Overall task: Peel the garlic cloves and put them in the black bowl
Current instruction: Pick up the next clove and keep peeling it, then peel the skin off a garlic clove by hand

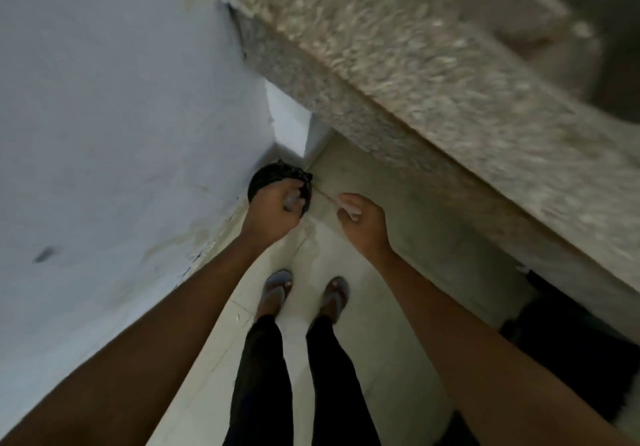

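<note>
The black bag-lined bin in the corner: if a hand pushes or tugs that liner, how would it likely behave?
The black liner looks crinkled and bunched at its rim, so it is probably thin, floppy and light. The left hand is over its edge, fingers curled; blur hides whether it grips the liner. A tug would likely shift or slip the liner rather than lift anything rigid.

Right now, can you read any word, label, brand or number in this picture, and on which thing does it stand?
None can be read. The counter, the wall and the floor show no writing. The black thing beyond the left hand has no visible label. The right hand holds nothing printed. The upper right corner is too blurred to tell.
</note>
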